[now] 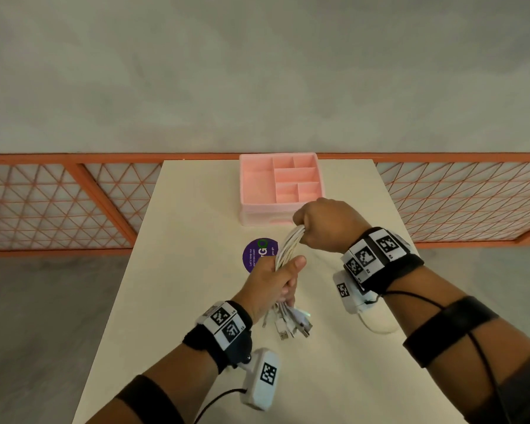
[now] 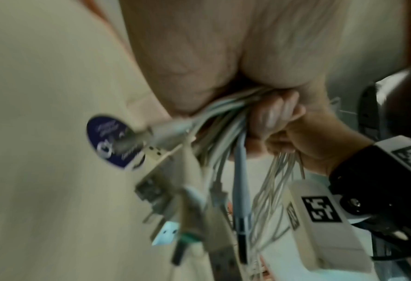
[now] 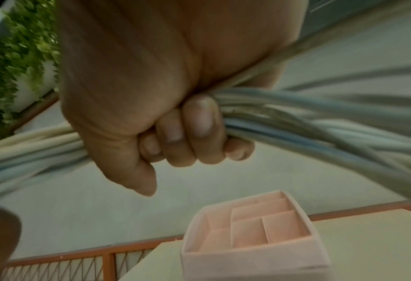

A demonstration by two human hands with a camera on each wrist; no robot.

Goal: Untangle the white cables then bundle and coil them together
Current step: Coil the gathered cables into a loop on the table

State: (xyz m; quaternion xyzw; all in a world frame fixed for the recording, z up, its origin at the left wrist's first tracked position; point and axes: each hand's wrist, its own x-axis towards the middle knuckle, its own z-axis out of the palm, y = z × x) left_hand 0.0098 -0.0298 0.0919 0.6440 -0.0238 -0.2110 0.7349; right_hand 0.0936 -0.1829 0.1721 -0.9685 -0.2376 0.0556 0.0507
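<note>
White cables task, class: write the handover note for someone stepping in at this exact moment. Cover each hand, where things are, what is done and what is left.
Left hand: grips the white cables near their plug ends, which dangle above the table.
Right hand: fist closed round the same bundle further along, in front of the pink organiser.
Done: cables gathered into one bundle, stretched between the hands.
Left: coil the bundle; no loops show yet.

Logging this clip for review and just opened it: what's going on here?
A person is holding a bunch of white cables above a table. The left hand grips the bunch near its plug ends, which dangle free. The right hand grips it farther along. A pink organizer tray and a purple sticker sit beyond the hands.
</note>
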